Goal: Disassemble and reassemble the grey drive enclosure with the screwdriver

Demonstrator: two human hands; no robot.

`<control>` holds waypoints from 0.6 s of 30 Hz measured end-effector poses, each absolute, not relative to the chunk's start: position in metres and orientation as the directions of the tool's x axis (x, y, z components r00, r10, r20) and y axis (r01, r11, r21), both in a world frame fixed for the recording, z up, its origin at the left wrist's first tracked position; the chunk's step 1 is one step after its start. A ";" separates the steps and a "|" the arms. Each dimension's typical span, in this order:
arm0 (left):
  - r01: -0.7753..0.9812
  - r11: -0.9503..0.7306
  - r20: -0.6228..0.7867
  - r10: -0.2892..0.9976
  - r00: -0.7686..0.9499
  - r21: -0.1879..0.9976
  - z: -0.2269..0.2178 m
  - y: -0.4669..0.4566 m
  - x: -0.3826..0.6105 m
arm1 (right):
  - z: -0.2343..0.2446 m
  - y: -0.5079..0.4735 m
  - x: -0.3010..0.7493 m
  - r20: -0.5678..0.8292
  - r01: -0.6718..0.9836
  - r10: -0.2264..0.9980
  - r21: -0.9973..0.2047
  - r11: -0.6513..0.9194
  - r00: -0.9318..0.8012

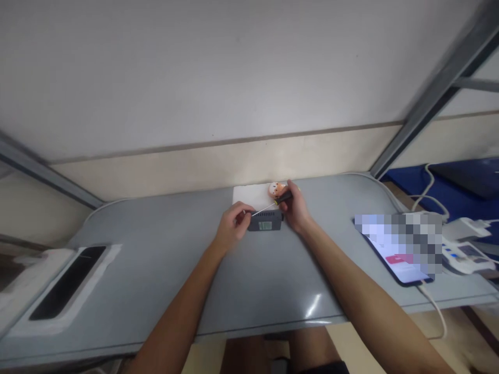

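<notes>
I see 2 hands working at the far edge of the tabletop (163, 270). The left hand (233, 224) is closed around the left end of the grey box (265, 222), apparently to brace it; the right hand (297, 210) grips the screwdriver (281, 199) by its handle, with the shaft slanting down toward that same end; a white pad (247, 196) lies just behind the box.

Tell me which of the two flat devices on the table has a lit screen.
The phone on the right, with a white cable; the left device is dark, on white wrapping.
</notes>
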State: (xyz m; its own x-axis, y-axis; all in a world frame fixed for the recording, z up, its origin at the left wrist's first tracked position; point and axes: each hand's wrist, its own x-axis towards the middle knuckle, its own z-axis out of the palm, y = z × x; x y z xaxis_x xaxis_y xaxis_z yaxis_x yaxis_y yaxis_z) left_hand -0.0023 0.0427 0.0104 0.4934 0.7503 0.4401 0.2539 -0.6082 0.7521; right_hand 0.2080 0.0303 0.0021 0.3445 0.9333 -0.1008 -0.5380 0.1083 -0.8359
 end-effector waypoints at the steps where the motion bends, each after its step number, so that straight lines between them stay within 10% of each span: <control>1: 0.260 -0.615 0.446 0.748 0.491 0.744 0.010 0.042 -0.002 | 0.002 0.031 0.208 -0.102 -0.546 0.932 -0.830 0.112 0.347; 18: 0.306 -0.622 0.449 0.755 0.478 0.721 -0.007 0.036 -0.008 | -0.002 0.035 0.198 -0.189 -0.645 0.891 -0.751 0.139 0.412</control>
